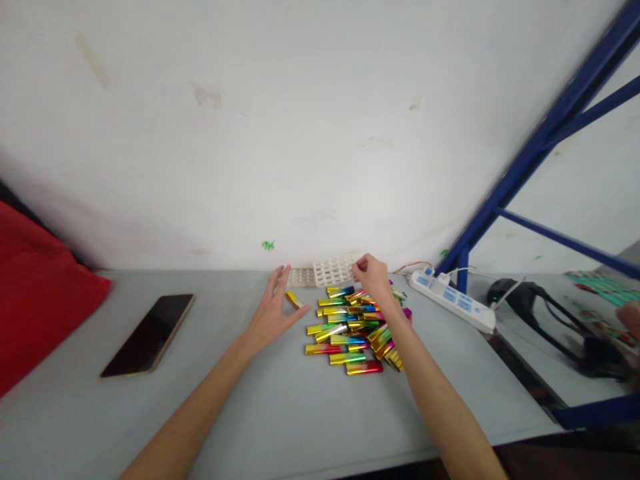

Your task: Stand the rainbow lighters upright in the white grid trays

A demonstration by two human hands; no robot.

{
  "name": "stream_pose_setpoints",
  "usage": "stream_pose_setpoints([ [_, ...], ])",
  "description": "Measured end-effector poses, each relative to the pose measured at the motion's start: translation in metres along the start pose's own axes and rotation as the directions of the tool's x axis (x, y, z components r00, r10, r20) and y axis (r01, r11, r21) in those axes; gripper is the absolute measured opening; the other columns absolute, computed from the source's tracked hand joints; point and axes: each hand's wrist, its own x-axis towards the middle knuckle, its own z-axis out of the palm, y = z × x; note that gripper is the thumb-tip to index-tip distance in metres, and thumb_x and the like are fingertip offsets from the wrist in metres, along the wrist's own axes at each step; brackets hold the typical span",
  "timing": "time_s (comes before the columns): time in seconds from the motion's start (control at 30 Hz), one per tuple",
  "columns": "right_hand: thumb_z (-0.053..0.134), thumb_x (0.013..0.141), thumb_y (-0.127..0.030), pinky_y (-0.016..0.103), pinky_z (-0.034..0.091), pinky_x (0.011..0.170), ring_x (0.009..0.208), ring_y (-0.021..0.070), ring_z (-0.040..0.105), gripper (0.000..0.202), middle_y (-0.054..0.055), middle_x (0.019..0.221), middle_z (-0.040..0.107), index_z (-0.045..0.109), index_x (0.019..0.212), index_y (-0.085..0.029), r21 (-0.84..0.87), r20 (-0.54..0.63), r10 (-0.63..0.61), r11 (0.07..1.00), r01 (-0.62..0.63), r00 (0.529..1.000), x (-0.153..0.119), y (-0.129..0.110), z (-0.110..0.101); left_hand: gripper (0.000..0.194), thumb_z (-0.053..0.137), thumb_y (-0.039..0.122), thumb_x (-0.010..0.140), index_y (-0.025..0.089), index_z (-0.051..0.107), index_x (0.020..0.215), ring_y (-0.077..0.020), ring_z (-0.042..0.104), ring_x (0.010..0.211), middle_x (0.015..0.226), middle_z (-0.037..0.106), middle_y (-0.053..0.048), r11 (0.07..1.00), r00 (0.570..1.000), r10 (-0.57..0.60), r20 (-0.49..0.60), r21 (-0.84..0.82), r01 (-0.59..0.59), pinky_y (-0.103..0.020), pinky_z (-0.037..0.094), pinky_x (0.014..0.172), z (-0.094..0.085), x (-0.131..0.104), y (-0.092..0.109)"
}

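My right hand (373,275) pinches the right edge of a white perforated tray (333,271), which is tilted up near the wall. Just left of it and partly behind sits another pale tray with holes (301,277). My left hand (273,307) is open, thumb and fingers apart, around a single gold tube (294,300); I cannot tell whether it touches the tube. Below my right hand lies a loose pile of shiny metallic tubes (345,340) in gold, green, blue and red. The right forearm covers part of the pile.
A dark phone or tablet (149,335) lies on the grey table (280,413) at left, beside a red cloth (40,287). At right are a white power strip (453,299), a blue metal frame (505,180) and a black strapped object (550,327). Part of another hand (630,317) shows at the right edge.
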Motion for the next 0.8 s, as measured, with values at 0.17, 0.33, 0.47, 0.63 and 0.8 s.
stream_pose_setpoints([
  [0.17,0.074,0.112,-0.021,0.03,0.069,0.089,0.092,0.0218,0.091,0.01,0.004,0.102,0.094,0.078,0.104,-0.023,0.395,0.066,-0.191,0.906,0.15,0.979,-0.023,-0.022,0.038,0.109,0.092,0.063,0.105,0.034,0.037,0.194,-0.0389,0.061,0.174,0.189,0.059,-0.015,0.999,0.997,-0.015,0.079,-0.04,0.019,-0.055,0.051,0.147,-0.014,0.0,0.005],
  [0.33,0.072,0.118,-0.024,0.034,0.07,0.098,0.103,0.0228,0.091,0.01,0.006,0.112,0.095,0.083,0.12,-0.022,0.423,0.069,-0.325,0.866,0.267,0.943,-0.027,-0.008,0.044,0.087,0.097,0.07,0.095,0.029,0.07,0.167,-0.0377,0.087,0.135,0.159,0.083,-0.013,0.998,0.994,-0.027,0.108,-0.05,0.033,-0.054,0.073,0.12,-0.037,0.011,-0.006],
  [0.47,0.075,0.119,-0.018,0.042,0.061,0.124,0.134,0.028,0.084,0.019,0.015,0.14,0.091,0.088,0.133,-0.02,0.079,0.056,-0.421,0.906,0.417,0.905,-0.029,0.023,0.036,0.09,0.093,0.084,0.088,0.024,0.077,0.154,-0.0358,0.09,0.112,0.145,0.09,-0.015,0.991,0.989,-0.124,0.086,-0.044,0.128,-0.054,0.078,0.105,-0.067,0.019,-0.012],
  [0.63,0.076,0.12,-0.02,0.045,0.058,0.127,0.137,0.0305,0.081,0.028,0.016,0.145,0.087,0.089,0.145,-0.022,-0.125,0.204,-0.407,0.892,0.435,0.891,-0.035,0.036,0.037,0.1,0.089,0.098,0.079,0.025,0.081,0.147,-0.0361,0.092,0.113,0.138,0.093,-0.014,0.912,0.892,-0.261,0.368,-0.209,0.353,-0.051,0.079,0.101,-0.107,0.022,-0.021],
  [0.8,0.078,0.114,-0.011,0.044,0.058,0.128,0.135,0.0306,0.081,0.038,0.018,0.143,0.083,0.088,0.15,-0.017,-0.064,0.212,-0.377,0.915,0.398,0.902,-0.036,0.034,0.043,0.083,0.1,0.074,0.077,0.032,0.085,0.148,-0.0363,0.093,0.105,0.127,0.096,-0.009,0.918,0.751,-0.162,0.64,-0.182,0.353,-0.048,0.079,0.09,-0.137,0.011,-0.037],
])
